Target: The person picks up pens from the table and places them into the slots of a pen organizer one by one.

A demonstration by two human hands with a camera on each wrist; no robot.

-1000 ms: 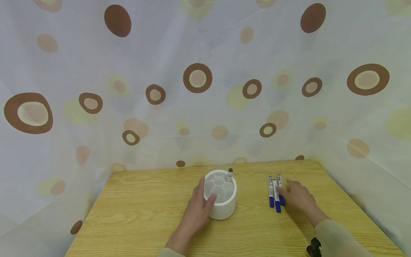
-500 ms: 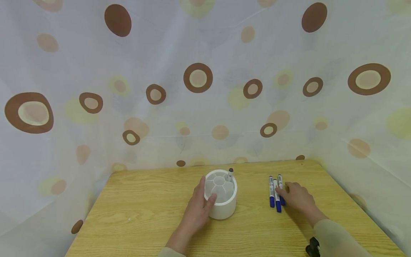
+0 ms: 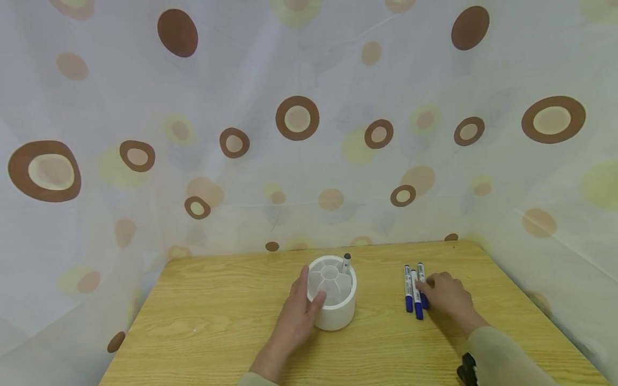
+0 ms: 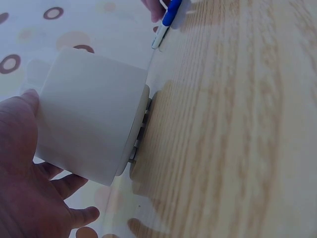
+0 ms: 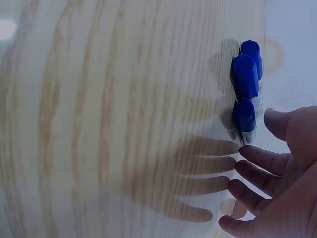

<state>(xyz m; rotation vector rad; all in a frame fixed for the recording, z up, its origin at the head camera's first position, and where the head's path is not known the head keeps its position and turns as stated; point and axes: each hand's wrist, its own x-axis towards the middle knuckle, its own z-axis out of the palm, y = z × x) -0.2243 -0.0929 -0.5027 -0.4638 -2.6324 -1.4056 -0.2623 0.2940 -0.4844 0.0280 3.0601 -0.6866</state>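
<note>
A white round pen holder with divided compartments stands mid-table, a dark-capped marker upright in its back right compartment. My left hand grips the holder from the left, thumb over the rim and fingers along the outer wall. Three blue-capped whiteboard markers lie side by side to the right: a left one, a middle one and a right one. My right hand is at the right marker. In the right wrist view, its thumb and spread fingers stand either side of that marker's blue cap, fingertips close to the wood.
The wood-grain table meets a spotted curtain at the back, with more of it along both sides. A black device sits at my right wrist.
My right hand's fingers have bent and drawn in slightly toward the right marker. The left hand, the pen holder and the markers stay in place.
</note>
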